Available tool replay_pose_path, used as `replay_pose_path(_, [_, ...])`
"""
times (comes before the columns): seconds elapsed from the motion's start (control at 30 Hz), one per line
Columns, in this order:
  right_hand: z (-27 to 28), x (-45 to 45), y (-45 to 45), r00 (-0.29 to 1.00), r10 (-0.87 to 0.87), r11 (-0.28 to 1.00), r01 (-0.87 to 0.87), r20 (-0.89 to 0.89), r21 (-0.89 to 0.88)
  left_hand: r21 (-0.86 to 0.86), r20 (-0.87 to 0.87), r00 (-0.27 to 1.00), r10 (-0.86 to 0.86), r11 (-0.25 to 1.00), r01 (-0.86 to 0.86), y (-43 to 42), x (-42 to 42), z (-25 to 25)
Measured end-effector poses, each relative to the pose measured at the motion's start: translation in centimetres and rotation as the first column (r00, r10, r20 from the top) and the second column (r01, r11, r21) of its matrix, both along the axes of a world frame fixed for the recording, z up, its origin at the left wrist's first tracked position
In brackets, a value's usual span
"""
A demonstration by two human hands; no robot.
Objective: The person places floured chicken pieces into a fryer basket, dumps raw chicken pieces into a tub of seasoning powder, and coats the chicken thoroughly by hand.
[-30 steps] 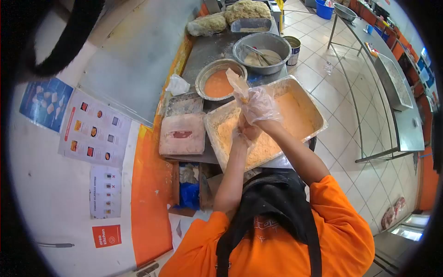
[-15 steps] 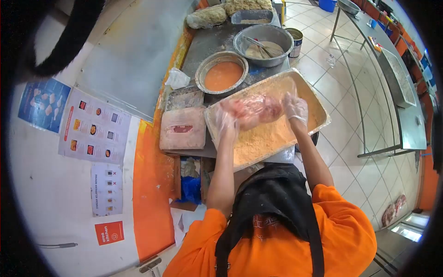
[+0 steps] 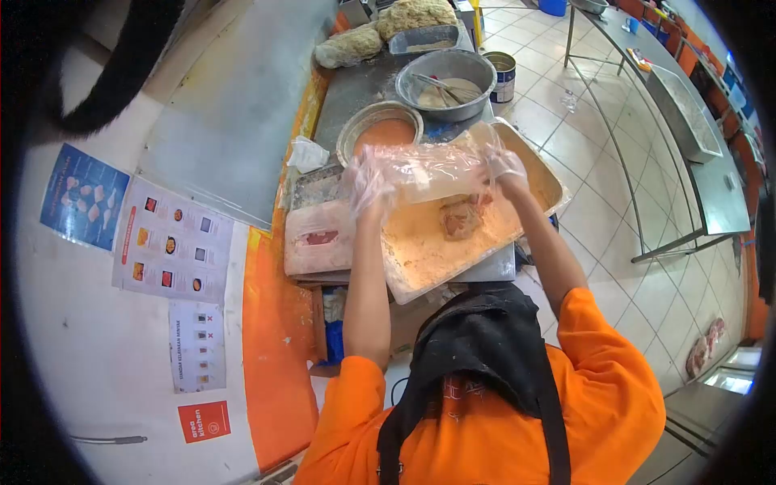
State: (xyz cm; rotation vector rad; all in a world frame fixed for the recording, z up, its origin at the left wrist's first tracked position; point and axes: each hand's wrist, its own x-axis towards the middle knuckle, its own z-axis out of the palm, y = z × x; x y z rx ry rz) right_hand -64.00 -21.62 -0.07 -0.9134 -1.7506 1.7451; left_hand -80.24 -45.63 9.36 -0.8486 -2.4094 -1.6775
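Note:
Both of my hands wear clear plastic gloves. My left hand (image 3: 372, 182) grips the left end of a clear plastic bag (image 3: 428, 174), and my right hand (image 3: 503, 168) has its other end. The bag is stretched sideways over a shallow metal tray (image 3: 559, 192). Below it, raw meat (image 3: 461, 220) rests on the orange flour (image 3: 420, 255) in the tray. Part of the meat near my right hand is hidden by the bag. Just behind my left hand stands a round bowl (image 3: 352, 123) of orange liquid, partly covered by the glove and bag.
A grey basin (image 3: 487, 79) with a whisk (image 3: 459, 90) stands farther back, beside a tin can (image 3: 503, 81). A pale block-like container (image 3: 311, 263) with red meat showing sits at left. The wall (image 3: 267, 356) runs close along my left. Another table (image 3: 723, 202) stands across the tiled floor.
Raw meat was inside the bag and now lies on the flour in the tray. The bag looks flatter, and both hands have risen slightly toward the back, the left one also leftward.

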Motion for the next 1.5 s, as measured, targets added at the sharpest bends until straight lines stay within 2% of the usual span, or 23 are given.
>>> replay_pose_path(0.03, [0.6,-0.4,0.9,0.999,0.039,0.999,-0.039,-0.011,-0.004,-0.065,0.103,0.992,0.075,0.996,-0.068,-0.6,-0.7,-1.5])
replay_pose_path(0.1, [2.5,-0.3,2.4,0.993,0.116,0.993,-0.116,-0.023,-0.007,-0.053,0.474,0.878,0.06,0.998,-0.04,-1.8,0.4,-2.1])
replay_pose_path(0.2, [6.6,0.1,2.7,0.987,0.146,0.988,-0.142,-0.073,0.065,-0.046,0.647,0.76,0.067,0.998,-0.049,-3.3,2.8,-7.6])
replay_pose_path(0.3, [11.3,1.4,3.0,0.986,0.165,0.978,-0.161,-0.024,0.132,-0.031,0.615,0.788,0.002,0.999,0.022,-2.9,4.8,-14.0])
replay_pose_path(0.33, [13.0,2.5,2.8,0.988,0.15,0.974,-0.143,-0.027,0.177,-0.267,0.6,0.796,0.082,0.958,0.103,-2.2,3.4,-18.3])
replay_pose_path(0.37, [12.5,3.7,5.1,0.968,0.223,0.962,-0.198,-0.119,0.189,-0.325,0.509,0.858,0.067,0.938,0.12,-2.0,4.6,-18.9])
replay_pose_path(0.43, [15.7,6.0,5.5,0.997,0.072,0.937,-0.071,0.009,0.341,-0.391,0.39,0.921,0.027,0.91,0.138,-1.1,7.5,-18.8])
replay_pose_path(0.5, [15.8,8.7,9.4,0.997,0.012,0.921,0.02,-0.078,0.389,-0.369,0.43,0.903,0.014,0.915,0.162,-0.1,11.3,-15.7])
replay_pose_path(0.53, [16.7,10.2,10.1,0.995,-0.061,0.871,0.094,-0.082,0.482,-0.377,0.448,0.894,0.023,0.911,0.166,0.3,12.6,-14.2])
replay_pose_path(0.63, [16.5,14.7,15.8,0.957,-0.206,0.809,0.283,-0.202,0.515,-0.471,0.413,0.908,0.068,0.87,0.149,1.6,15.6,-11.5])
replay_pose_path(0.73, [15.2,18.6,20.9,0.925,-0.339,0.77,0.378,-0.172,0.514,-0.449,0.321,0.939,0.125,0.893,0.034,3.8,16.6,-13.3])
replay_pose_path(0.83, [10.5,20.9,24.7,0.905,-0.421,0.724,0.379,-0.065,0.576,-0.472,0.136,0.987,0.088,0.881,-0.013,5.5,16.3,-16.9])
replay_pose_path(0.9, [4.4,21.9,28.5,0.915,-0.399,0.579,0.207,0.053,0.789,-0.504,0.227,0.959,0.167,0.863,-0.031,6.8,18.0,-15.3])
replay_pose_path(0.93, [1.8,22.0,28.6,0.934,-0.354,0.627,0.2,0.047,0.753,-0.521,0.27,0.939,0.213,0.852,-0.043,7.3,18.8,-14.9])
replay_pose_path(1.0, [-8.4,22.1,32.2,0.96,-0.161,0.768,-0.023,0.228,0.64,-0.573,0.094,0.98,0.175,0.815,-0.091,7.7,19.1,-16.4])
replay_pose_path(1.07, [-11.5,20.1,30.5,0.85,-0.09,0.857,-0.199,0.518,0.476,-0.533,-0.007,0.98,0.199,0.829,-0.172,8.0,19.3,-17.1])
replay_pose_path(1.13, [-20.5,18.4,30.9,0.848,-0.027,0.867,-0.244,0.529,0.434,-0.583,-0.001,0.958,0.288,0.778,-0.235,9.2,20.1,-15.4])
replay_pose_path(1.17, [-22.2,17.3,31.5,0.82,0.083,0.876,-0.332,0.567,0.351,-0.608,0.037,0.948,0.316,0.76,-0.23,9.3,20.0,-15.7])
replay_pose_path(1.23, [-25.1,14.4,32.0,0.734,0.317,0.846,-0.505,0.6,0.171,-0.658,0.102,0.916,0.388,0.717,-0.231,9.1,19.8,-16.4])
replay_pose_path(1.33, [-33.9,10.2,33.8,0.593,0.363,0.625,-0.727,0.719,0.284,-0.812,-0.065,0.964,0.258,0.548,-0.201,11.3,20.9,-14.6])
replay_pose_path(1.43, [-40.6,9.9,32.5,0.613,0.266,0.703,-0.651,0.744,0.285,-0.853,-0.134,0.962,0.238,0.467,-0.234,10.6,20.7,-15.8])
replay_pose_path(1.47, [-42.5,10.6,30.8,0.606,0.252,0.784,-0.585,0.755,0.208,-0.84,-0.112,0.966,0.233,0.498,-0.217,9.4,20.5,-16.2])
replay_pose_path(1.5, [-42.9,11.3,29.4,0.55,0.258,0.796,-0.588,0.794,0.148,-0.824,-0.088,0.97,0.228,0.53,-0.199,7.7,20.3,-16.6])
